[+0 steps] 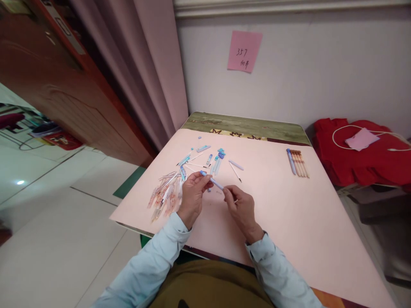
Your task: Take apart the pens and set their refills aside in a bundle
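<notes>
Both hands hold one lavender-blue pen (217, 184) above the near middle of the table. My left hand (194, 192) pinches it near its blue end, and my right hand (239, 207) has its fingers closed on the other end. Just beyond the hands lie blue and teal pen parts (221, 154), a lavender pen barrel (236, 164) and a white refill with a dark tip (235, 172). A pile of pinkish, clear pen parts (165, 194) spreads to the left of my left hand.
At the table's right, a row of several brown pens (299, 163) lies beside one blue pen (291, 161). The pale pink table cover (282, 239) reaches my waist. A red cloth (362, 162) with a white cable is on the right; a wooden door (80, 85) stands left.
</notes>
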Demonstrator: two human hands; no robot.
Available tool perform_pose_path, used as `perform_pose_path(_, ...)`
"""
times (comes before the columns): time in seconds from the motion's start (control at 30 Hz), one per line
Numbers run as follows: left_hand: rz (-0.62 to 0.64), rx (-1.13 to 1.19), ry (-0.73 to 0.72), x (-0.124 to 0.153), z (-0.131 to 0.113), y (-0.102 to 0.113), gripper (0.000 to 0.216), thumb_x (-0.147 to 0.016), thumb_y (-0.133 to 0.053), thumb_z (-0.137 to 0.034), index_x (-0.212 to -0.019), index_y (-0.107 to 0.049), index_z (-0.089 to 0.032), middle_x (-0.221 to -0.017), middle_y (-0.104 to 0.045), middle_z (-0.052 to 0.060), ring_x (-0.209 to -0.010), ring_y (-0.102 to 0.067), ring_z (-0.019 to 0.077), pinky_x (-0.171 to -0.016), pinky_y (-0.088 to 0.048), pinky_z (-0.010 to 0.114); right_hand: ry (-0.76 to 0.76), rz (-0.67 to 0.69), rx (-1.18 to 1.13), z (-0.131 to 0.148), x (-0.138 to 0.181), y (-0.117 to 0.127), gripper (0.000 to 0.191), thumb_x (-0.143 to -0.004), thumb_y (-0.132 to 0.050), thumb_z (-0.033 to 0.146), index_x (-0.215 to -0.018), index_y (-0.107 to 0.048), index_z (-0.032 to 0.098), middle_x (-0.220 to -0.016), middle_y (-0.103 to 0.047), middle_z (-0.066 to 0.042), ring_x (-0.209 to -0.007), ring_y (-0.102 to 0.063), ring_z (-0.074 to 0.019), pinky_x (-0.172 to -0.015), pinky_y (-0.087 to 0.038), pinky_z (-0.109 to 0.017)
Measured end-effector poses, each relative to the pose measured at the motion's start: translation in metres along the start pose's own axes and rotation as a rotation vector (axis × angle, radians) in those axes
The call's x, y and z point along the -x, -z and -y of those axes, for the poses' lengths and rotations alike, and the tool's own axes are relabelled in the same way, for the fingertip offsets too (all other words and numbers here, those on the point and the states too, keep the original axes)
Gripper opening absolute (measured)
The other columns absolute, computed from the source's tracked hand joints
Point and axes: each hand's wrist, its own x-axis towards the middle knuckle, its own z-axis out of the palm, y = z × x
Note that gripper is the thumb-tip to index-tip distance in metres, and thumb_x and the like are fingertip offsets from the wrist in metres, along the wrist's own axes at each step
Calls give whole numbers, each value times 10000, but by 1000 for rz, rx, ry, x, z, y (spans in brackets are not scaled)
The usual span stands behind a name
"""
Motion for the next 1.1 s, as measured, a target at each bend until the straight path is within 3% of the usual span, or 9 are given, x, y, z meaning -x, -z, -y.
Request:
perform_pose_path(0.2,-59,107,8,-10,-12,8,280,-670,-814,-182,-862,-618,-132,-778,-687,13,-650,-640,102,-666,-526,232,23,-45,-1,1,-2,3,170,-881,-598,348,-866,-695,210,-718,-685,17,-607,-592,-117,-588,-428,-213)
perform_pose_path(0.43,-103,312,243,-22,-4,18,52,-792,-701,-96,-797,-650,-104,-769,-689,33,-688,-658,95,-678,-553,195,65,-248,448,-32,-16,10,159,-901,-604,320,-891,-729,222,-878,-702,-26,-837,-605,-179,-705,-394,-273)
perform_pose_path(0.53,-69,365,318,-26,6,9,17,-832,-656,-89,-830,-665,-103,-768,-688,32,-672,-652,83,-649,-552,174,26,-191,591,-46,-21,8,150,-899,-614,303,-904,-748,233,-889,-692,-40,-859,-573,-196,-720,-368,-291)
perform_pose_path(0.67,41,436,301,-29,11,-1,46,-866,-621,-104,-866,-667,-104,-791,-677,26,-673,-644,72,-611,-548,144,0,-133,655,-53,-23,5,154,-899,-606,273,-927,-751,231,-900,-685,-49,-868,-549,-203,-761,-353,-308)
perform_pose_path(0.83,71,505,326,-24,15,10,76,-880,-602,-103,-920,-666,-111,-815,-676,31,-672,-650,73,-596,-564,143,-54,-147,629,-40,-23,15,171,-900,-579,272,-966,-730,224,-943,-694,-50,-879,-574,-198,-739,-356,-296)
perform_pose_path(0.97,65,502,397,-16,24,23,99,-894,-579,-99,-940,-668,-105,-795,-683,44,-664,-667,89,-581,-577,154,-199,75,584,-23,-23,28,137,-865,-615,320,-803,-717,253,-798,-696,7,-709,-585,-157,-600,-312,-263)
perform_pose_path(1.1,81,541,460,-14,26,25,163,-921,-526,-87,-1005,-665,-91,-816,-693,59,-694,-687,95,-601,-590,147,-234,215,631,-16,-21,29,73,-812,-653,278,-771,-709,256,-780,-700,15,-712,-596,-154,-591,-304,-252)
